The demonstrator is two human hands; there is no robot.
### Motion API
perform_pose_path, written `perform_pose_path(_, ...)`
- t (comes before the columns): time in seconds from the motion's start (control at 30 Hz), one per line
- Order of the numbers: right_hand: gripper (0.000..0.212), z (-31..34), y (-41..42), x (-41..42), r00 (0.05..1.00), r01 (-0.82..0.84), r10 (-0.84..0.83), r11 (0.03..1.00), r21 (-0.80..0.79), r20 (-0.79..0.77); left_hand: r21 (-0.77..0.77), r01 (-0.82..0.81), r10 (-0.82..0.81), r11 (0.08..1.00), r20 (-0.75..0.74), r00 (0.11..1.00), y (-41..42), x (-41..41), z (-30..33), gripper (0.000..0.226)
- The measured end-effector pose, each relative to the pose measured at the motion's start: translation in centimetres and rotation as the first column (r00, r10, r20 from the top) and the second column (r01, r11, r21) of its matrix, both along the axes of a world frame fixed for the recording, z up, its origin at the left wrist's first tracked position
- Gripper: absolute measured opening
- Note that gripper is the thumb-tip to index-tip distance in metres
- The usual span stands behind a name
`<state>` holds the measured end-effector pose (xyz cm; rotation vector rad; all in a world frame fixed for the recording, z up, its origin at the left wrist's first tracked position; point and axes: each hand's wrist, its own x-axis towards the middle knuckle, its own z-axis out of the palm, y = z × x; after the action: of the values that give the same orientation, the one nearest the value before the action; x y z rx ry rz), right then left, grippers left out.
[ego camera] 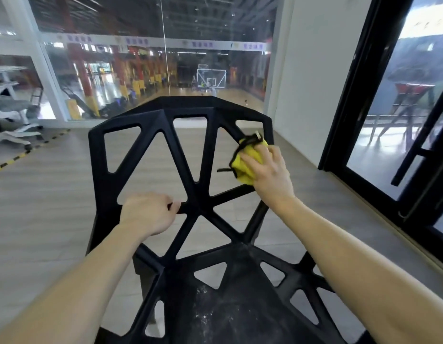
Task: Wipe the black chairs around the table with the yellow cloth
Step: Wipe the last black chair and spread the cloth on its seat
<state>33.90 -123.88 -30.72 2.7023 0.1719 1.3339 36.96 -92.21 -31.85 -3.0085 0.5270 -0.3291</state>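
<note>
yellow cloth (247,158) | under right hand (270,172) | against black chair (190,170) back

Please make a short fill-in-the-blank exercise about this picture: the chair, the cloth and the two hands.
1. The right hand presses a cloth of ______ colour against the backrest.
2. The left hand grips a bar of the black chair with its fingers ______ round it.
3. White dust specks lie on the chair's ______, nearest the camera.
4. The cloth is on the ______ side of the backrest as seen by the person.

Missing words: yellow; curled; seat; right
</note>
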Motion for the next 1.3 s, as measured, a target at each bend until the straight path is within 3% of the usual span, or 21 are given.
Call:
perform_pose_path(0.07, 0.050, -2.6, -3.1, -2.9, 0.998, -0.024, 0.021, 0.999, -0.043, -0.055, -0.013, 0.018, -0.017, 1.000, 0.040, 0.999, -0.3, -0.3, 0.0, 0.053)
perform_pose_path(0.13, 0.043, 0.6, -2.3, -1.6, 0.996, -0.068, 0.063, 0.996, -0.064, -0.069, 0.003, 0.010, -0.010, 1.000, 0.052, 0.999, -0.4, -0.4, 0.0, 0.053)
perform_pose_path(0.27, 0.040, 10.6, 5.7, 4.6, 0.977, -0.151, 0.167, 0.981, -0.119, 0.136, -0.030, -0.001, 0.002, 1.000, 0.045, 0.999, -0.1, -0.7, -0.2, 0.053)
perform_pose_path(0.33, 0.039, 11.1, 5.4, 5.6, 0.982, -0.116, 0.132, 0.986, -0.116, 0.134, -0.044, -0.001, 0.003, 0.999, 0.030, 1.000, 0.0, -0.7, 0.0, 0.053)
perform_pose_path(0.53, 0.055, 8.3, -3.3, 1.7, 0.997, -0.006, -0.002, 0.995, 0.096, 0.079, -0.062, -0.030, 0.034, 0.998, 0.059, 0.998, -0.5, -1.0, -0.1, 0.057)
perform_pose_path(0.67, 0.075, 0.5, -2.9, -3.1, 0.992, 0.021, 0.014, 0.963, 0.270, -0.128, -0.015, 0.014, -0.012, 1.000, 0.126, 0.992, -0.4, -1.2, 0.1, 0.055)
perform_pose_path(0.73, 0.061, -0.9, -4.7, -5.1, 0.972, -0.038, 0.107, 0.950, 0.310, -0.210, 0.000, 0.010, -0.010, 1.000, 0.156, 0.988, -0.5, -1.2, -0.3, 0.057)
perform_pose_path(0.8, 0.044, 3.1, -6.0, -3.5, 0.983, -0.074, 0.129, 0.931, 0.358, -0.134, 0.002, -0.017, 0.017, 1.000, 0.136, 0.991, -0.5, -0.8, -0.6, 0.057)
perform_pose_path(0.87, 0.046, 9.2, -5.2, -0.7, 0.995, -0.098, 0.094, 0.932, 0.350, 0.030, -0.035, -0.034, 0.037, 0.999, 0.103, 0.994, -0.5, -0.6, -0.8, 0.059)
perform_pose_path(0.93, 0.045, 11.4, -3.8, 1.1, 0.995, -0.086, 0.061, 0.934, 0.347, 0.081, -0.064, -0.037, 0.043, 0.997, 0.095, 0.995, -0.4, -0.6, -0.9, 0.060)
perform_pose_path(1.0, 0.043, 7.3, -2.9, 0.3, 0.999, -0.031, 0.037, 0.950, 0.312, -0.013, -0.059, -0.025, 0.031, 0.998, 0.101, 0.994, -0.1, -0.4, -0.9, 0.058)
perform_pose_path(1.1, 0.060, -1.3, -4.0, -5.3, 0.980, 0.008, 0.025, 0.986, 0.167, -0.197, -0.034, -0.004, 0.009, 0.999, 0.141, 0.990, -0.1, -0.1, -1.2, 0.052)
perform_pose_path(1.17, 0.059, 0.0, -5.0, -6.3, 0.943, 0.000, 0.031, 0.996, 0.094, -0.333, -0.025, -0.010, 0.014, 1.000, 0.142, 0.990, -0.2, -0.1, -1.5, 0.048)
perform_pose_path(1.3, 0.053, 5.8, -2.9, -2.4, 0.985, 0.093, -0.066, 0.982, 0.166, -0.161, 0.000, -0.042, 0.042, 0.999, 0.113, 0.993, -0.1, 0.0, -1.4, 0.057)
